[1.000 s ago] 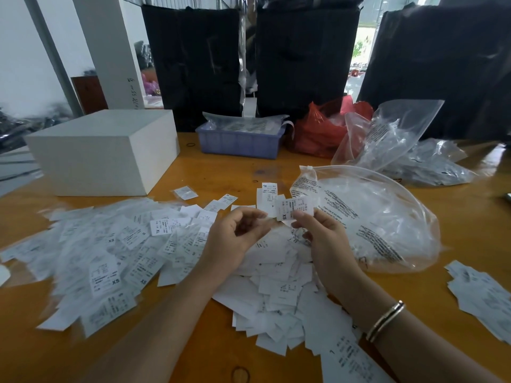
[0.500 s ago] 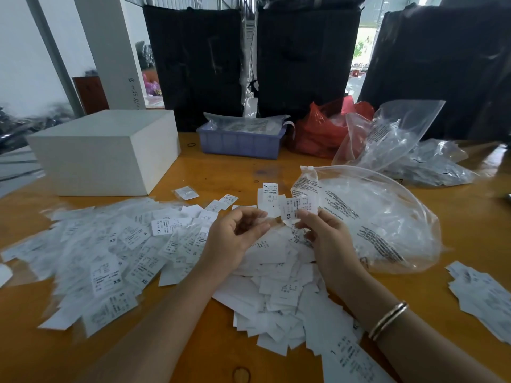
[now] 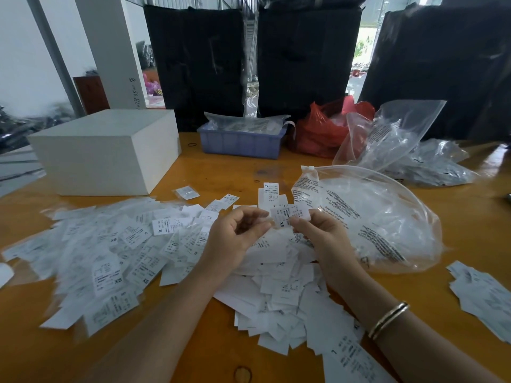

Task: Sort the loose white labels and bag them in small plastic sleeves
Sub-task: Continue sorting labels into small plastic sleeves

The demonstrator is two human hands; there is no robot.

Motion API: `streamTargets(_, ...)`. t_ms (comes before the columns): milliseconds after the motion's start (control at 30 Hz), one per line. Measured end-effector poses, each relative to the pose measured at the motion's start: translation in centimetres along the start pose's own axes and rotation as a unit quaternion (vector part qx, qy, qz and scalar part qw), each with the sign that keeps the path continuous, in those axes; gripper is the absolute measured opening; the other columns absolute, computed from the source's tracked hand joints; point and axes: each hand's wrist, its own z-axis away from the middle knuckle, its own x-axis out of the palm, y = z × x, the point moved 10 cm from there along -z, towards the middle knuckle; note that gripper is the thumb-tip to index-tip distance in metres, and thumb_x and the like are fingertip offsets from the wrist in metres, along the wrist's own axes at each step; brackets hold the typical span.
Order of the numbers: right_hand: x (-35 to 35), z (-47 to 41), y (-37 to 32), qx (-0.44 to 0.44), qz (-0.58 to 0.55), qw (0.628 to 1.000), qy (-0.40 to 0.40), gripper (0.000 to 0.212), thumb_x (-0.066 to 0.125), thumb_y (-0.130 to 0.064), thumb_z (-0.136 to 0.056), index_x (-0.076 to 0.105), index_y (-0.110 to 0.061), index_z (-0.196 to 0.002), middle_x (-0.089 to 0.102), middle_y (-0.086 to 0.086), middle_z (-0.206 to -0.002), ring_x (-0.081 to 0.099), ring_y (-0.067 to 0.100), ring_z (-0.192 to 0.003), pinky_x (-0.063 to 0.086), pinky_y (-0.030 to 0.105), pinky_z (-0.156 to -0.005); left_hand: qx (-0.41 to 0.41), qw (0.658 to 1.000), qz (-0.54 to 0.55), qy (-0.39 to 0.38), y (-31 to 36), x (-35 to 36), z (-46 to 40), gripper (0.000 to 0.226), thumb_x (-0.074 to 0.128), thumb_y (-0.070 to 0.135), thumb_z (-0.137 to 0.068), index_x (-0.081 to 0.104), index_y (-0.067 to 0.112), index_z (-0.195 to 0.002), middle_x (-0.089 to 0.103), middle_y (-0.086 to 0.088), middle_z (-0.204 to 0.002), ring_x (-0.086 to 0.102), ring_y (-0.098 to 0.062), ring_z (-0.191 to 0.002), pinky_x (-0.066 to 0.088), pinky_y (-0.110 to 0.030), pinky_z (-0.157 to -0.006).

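A wide heap of loose white labels (image 3: pixel 110 252) covers the left and middle of the wooden table (image 3: pixel 229 172), printed with sizes such as XS and XL. My right hand (image 3: pixel 323 241) pinches a small stack of labels (image 3: pixel 289 214), the top one marked XS, above the heap's centre. My left hand (image 3: pixel 235 239) is curled beside it, thumb and forefinger meeting the stack's left edge. One small filled plastic sleeve (image 3: pixel 187 192) lies beyond the heap. A large clear bag (image 3: pixel 373 217) with printed text lies just right of my hands.
A white box (image 3: pixel 105 150) stands at the back left. Behind the heap sit a blue tray (image 3: pixel 240 142) of plastic sleeves, a red bag (image 3: pixel 318 131) and more clear bags (image 3: pixel 392 131). Another label pile (image 3: pixel 484 294) lies at the right edge. Black-wrapped bundles (image 3: pixel 193 64) line the far side.
Both hands stay nearly in place above the heap. The held stack has shifted slightly between the fingertips, and my left fingers have closed in on its left edge.
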Motion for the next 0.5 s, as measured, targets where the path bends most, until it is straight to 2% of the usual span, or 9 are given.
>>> streamTargets(67,0.25,0.02,-0.10,-0.008,0.024,1.000,-0.006,0.019,0.070,-0.017,-0.082,0.066,-0.019,-0.064,0.063,0.004,-0.068,0.056,0.016,-0.064,0.045,0.024,-0.062,0.005,1.000,-0.008,-0.002,0.22,0.03,0.02,0.015,0.070,0.019,-0.083,0.066,0.031,-0.091,0.069,0.017,-0.089,0.064,0.002,-0.081,0.047,-0.006,-0.066)
streamTargets(200,0.34,0.00,-0.23,-0.007,-0.005,1.000,-0.005,0.029,0.067,-0.013,-0.085,0.071,-0.030,-0.061,0.068,-0.010,-0.065,0.060,-0.001,-0.061,0.045,0.010,-0.057,0.006,1.000,-0.009,0.007,0.27,-0.27,-0.03,0.010,0.068,0.023,-0.083,0.066,0.031,-0.088,0.068,0.024,-0.087,0.063,0.006,-0.082,0.047,-0.006,-0.065)
streamTargets(367,0.49,0.05,-0.11,0.003,-0.010,1.000,-0.014,0.010,0.068,-0.013,-0.084,0.070,-0.016,-0.074,0.071,-0.003,-0.073,0.065,0.007,-0.070,0.049,0.014,-0.063,0.014,1.000,0.013,0.004,0.47,-0.15,-0.14,0.011,0.067,0.014,-0.084,0.067,0.023,-0.088,0.070,0.026,-0.083,0.065,0.007,-0.083,0.047,-0.006,-0.067)
streamTargets(500,0.58,0.14,0.21,0.013,0.001,1.000,-0.014,0.009,0.067,-0.012,-0.084,0.070,-0.006,-0.078,0.070,0.003,-0.071,0.064,0.013,-0.065,0.050,0.019,-0.059,0.013,1.000,0.014,0.018,0.38,-0.42,-0.12,0.014,0.066,0.014,-0.086,0.067,0.028,-0.087,0.069,0.026,-0.082,0.064,0.007,-0.081,0.046,-0.004,-0.065)
